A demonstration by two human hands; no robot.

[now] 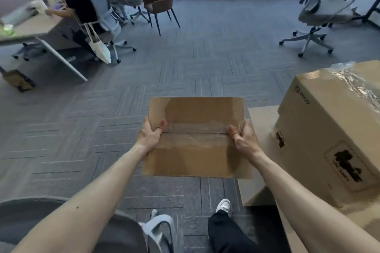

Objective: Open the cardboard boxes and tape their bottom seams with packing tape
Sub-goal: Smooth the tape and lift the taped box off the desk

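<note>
I hold a brown cardboard box (pixel 196 109) out in front of me above the carpet, its bottom face turned up. Clear packing tape (pixel 195 131) runs along the middle seam between the two flaps. My left hand (pixel 149 135) grips the box's left edge at the seam, thumb on top. On the right edge, my right hand (pixel 244 139) grips at the seam's other end, thumb pressing on the tape. No tape roll shows in view.
A large taped carton (pixel 329 129) stands at my right on flat cardboard sheets (pixel 257 181). A grey chair (pixel 123 232) sits under my left arm. Seated people and a desk (pixel 30 28) are far left; office chairs (pixel 320 14) far right.
</note>
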